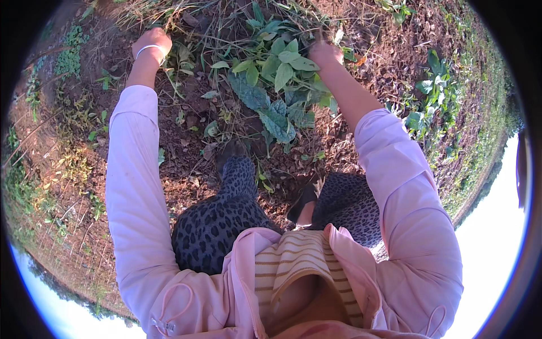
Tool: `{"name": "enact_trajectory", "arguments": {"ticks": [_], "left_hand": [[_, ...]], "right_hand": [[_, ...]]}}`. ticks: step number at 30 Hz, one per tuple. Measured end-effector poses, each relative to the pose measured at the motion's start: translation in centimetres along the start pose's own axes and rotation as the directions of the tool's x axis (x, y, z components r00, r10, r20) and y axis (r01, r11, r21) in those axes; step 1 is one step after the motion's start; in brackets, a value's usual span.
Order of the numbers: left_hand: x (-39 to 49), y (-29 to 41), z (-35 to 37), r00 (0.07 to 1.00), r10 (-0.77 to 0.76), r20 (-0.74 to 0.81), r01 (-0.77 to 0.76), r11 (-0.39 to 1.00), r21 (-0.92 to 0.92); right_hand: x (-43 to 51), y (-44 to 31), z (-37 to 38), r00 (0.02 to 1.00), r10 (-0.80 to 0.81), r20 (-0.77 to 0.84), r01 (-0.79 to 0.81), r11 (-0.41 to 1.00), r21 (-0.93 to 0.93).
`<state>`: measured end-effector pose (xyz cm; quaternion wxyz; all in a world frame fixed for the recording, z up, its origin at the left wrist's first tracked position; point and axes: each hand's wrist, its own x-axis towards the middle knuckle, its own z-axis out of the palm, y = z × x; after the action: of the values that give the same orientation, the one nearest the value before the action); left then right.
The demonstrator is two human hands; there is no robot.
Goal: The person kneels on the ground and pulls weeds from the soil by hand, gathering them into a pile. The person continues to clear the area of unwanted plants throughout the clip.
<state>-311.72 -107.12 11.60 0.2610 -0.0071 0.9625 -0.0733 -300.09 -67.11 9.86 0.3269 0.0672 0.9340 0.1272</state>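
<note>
My left hand (153, 42), with a white band at the wrist, is curled at the edge of a heap of dry grass stems (178, 12). Its fingers point away from me, so what lies inside them is hidden. Across from it, my right hand (327, 54) reaches down beside a green broad-leaved plant (284, 63). Blur and stems hide its fingertips, and I cannot tell whether it grips anything. Between my hands, loose grass and leaves lie tangled on brown soil. Larger, crinkled dark-green leaves (271, 112) spread nearer to me.
My shoe (230, 152) stands just below the crinkled leaves, and my other foot (305, 209) is farther right. A leafy green plant (436, 91) grows on the right. Yellowing low plants (74, 165) and thin dry stalks are on the left. Dead leaves litter the soil (381, 55).
</note>
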Motion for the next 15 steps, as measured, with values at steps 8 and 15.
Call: {"name": "enact_trajectory", "arguments": {"ticks": [8,15], "left_hand": [[-5.1,1.8,1.0,0.996,0.089,-0.02,-0.089,0.996,-0.008],[-20.7,7.3,1.6,0.733,0.603,0.313,-0.483,0.787,-0.385]], "right_hand": [[-0.6,2.2,0.2,0.962,0.118,0.248,-0.153,0.98,0.127],[5.2,5.3,2.0,0.783,-0.41,0.467,0.564,0.785,-0.257]]}}
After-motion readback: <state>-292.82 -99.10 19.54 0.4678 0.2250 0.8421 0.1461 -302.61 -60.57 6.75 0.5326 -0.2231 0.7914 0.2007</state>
